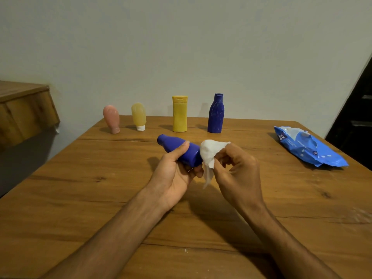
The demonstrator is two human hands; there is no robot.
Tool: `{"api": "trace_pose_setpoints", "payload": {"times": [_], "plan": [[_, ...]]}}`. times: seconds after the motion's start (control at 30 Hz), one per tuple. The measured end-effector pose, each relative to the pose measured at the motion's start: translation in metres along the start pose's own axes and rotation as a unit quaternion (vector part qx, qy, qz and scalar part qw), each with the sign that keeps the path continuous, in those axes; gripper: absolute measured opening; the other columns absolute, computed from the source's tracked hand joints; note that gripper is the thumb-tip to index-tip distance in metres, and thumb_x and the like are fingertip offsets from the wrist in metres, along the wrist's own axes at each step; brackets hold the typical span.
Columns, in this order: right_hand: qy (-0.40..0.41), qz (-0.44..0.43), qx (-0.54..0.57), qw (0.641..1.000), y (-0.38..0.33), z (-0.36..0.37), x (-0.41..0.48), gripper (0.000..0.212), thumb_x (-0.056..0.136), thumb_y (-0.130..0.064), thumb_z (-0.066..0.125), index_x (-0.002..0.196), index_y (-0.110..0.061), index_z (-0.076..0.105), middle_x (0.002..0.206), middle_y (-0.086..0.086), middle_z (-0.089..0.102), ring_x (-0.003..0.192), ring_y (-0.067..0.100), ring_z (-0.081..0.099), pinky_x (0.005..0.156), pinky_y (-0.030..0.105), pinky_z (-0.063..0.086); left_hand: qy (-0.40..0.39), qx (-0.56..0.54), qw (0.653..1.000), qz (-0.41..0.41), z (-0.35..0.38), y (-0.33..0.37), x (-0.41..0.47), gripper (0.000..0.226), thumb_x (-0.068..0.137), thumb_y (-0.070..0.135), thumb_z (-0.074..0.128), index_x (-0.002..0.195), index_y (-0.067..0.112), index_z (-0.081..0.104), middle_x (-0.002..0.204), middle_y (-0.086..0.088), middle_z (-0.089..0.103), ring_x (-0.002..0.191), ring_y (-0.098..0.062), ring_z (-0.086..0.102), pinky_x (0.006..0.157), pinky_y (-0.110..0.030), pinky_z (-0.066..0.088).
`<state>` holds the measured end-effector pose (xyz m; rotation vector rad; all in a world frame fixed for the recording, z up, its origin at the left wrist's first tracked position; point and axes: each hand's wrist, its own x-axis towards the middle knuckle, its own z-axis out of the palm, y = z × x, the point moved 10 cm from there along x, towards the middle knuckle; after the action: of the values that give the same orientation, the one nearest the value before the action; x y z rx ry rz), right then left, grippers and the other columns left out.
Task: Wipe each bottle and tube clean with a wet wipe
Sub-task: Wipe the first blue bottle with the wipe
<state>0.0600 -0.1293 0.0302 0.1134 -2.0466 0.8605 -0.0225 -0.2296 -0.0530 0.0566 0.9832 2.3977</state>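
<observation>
Two hands worked above the wooden table (80, 198): the left hand (173, 174) gripped a blue bottle (179, 151) lying tilted, its neck pointing away to the left, thumb along its top, while the right hand (237, 170) pinched a white wet wipe (209, 153) against the bottle's base. Along the far edge stood a pink tube (111, 119), a yellow tube (138, 116), a yellow bottle (180, 113) and a second blue bottle (216, 113), all upright and apart, with a blue wipe pack (308, 148) lying at the right.
</observation>
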Motion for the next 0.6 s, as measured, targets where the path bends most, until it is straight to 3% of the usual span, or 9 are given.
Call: {"api": "trace_pose_setpoints", "payload": {"times": [0.13, 0.23, 0.3, 0.4, 0.47, 0.53, 0.6], "plan": [[0.061, 0.071, 0.023, 0.995, 0.023, -0.022, 0.006, 0.012, 0.083, -0.003, 0.067, 0.084, -0.015, 0.064, 0.077, -0.005, 0.062, 0.071, 0.005, 0.056, 0.06, 0.01, 0.044, -0.026, 0.051, 0.998, 0.003, 0.007, -0.001, -0.002, 0.043, 0.085, 0.019, 0.062, 0.123, 0.003, 0.051, 0.1, -0.021, 0.065, 0.059, -0.021, 0.055, 0.053, -0.032, 0.047], [0.086, 0.092, 0.072, 0.989, 0.027, -0.032, 0.01, 0.022, 0.086, -0.008, 0.067, 0.088, -0.03, 0.064, 0.082, -0.008, 0.065, 0.076, 0.008, 0.06, 0.062, 0.014, 0.049, -0.032, 0.107, 0.994, 0.02, 0.008, 0.006, -0.003, 0.025, 0.092, 0.015, 0.057, 0.115, 0.005, 0.052, 0.097, -0.022, 0.068, 0.069, -0.023, 0.062, 0.056, -0.033, 0.047], [0.066, 0.102, 0.103, 0.987, 0.026, -0.027, 0.011, 0.029, 0.087, -0.01, 0.067, 0.09, -0.037, 0.06, 0.086, -0.01, 0.066, 0.083, 0.011, 0.063, 0.068, 0.02, 0.054, -0.03, 0.109, 0.993, 0.04, 0.006, 0.015, -0.002, 0.027, 0.093, 0.013, 0.056, 0.119, 0.006, 0.05, 0.092, -0.02, 0.072, 0.079, -0.024, 0.068, 0.061, -0.033, 0.05], [0.023, 0.072, 0.098, 0.992, 0.02, -0.015, 0.01, 0.018, 0.086, -0.006, 0.066, 0.099, -0.018, 0.066, 0.092, 0.002, 0.067, 0.085, 0.014, 0.063, 0.071, 0.028, 0.055, -0.029, 0.117, 0.991, 0.058, 0.004, 0.022, 0.0, 0.036, 0.092, 0.013, 0.057, 0.127, 0.008, 0.048, 0.098, -0.019, 0.072, 0.084, -0.021, 0.071, 0.068, -0.031, 0.056], [-0.015, 0.014, 0.066, 0.998, 0.008, -0.006, 0.007, 0.012, 0.084, 0.001, 0.066, 0.093, -0.006, 0.065, 0.088, 0.005, 0.065, 0.079, 0.017, 0.06, 0.066, 0.036, 0.052, -0.014, 0.107, 0.992, 0.061, 0.0, 0.022, 0.001, 0.045, 0.086, 0.012, 0.061, 0.129, 0.009, 0.049, 0.101, -0.016, 0.072, 0.09, -0.022, 0.07, 0.078, -0.034, 0.056], [-0.065, -0.058, 0.036, 0.996, -0.011, 0.006, 0.001, 0.011, 0.082, 0.002, 0.065, 0.084, -0.008, 0.063, 0.087, -0.001, 0.062, 0.078, 0.008, 0.056, 0.063, 0.024, 0.048, -0.003, 0.104, 0.993, 0.056, -0.004, 0.02, 0.002, 0.062, 0.074, 0.017, 0.067, 0.133, 0.009, 0.049, 0.112, -0.015, 0.068, 0.097, -0.023, 0.066, 0.086, -0.038, 0.054], [-0.101, -0.098, 0.002, 0.99, -0.021, 0.016, -0.004, 0.013, 0.084, -0.003, 0.064, 0.088, -0.015, 0.065, 0.093, -0.009, 0.057, 0.082, -0.003, 0.052, 0.066, 0.01, 0.042, -0.007, 0.125, 0.991, 0.055, -0.003, 0.018, 0.001, 0.067, 0.069, 0.02, 0.067, 0.134, 0.013, 0.05, 0.117, -0.015, 0.065, 0.098, -0.023, 0.065, 0.083, -0.036, 0.054]]}}
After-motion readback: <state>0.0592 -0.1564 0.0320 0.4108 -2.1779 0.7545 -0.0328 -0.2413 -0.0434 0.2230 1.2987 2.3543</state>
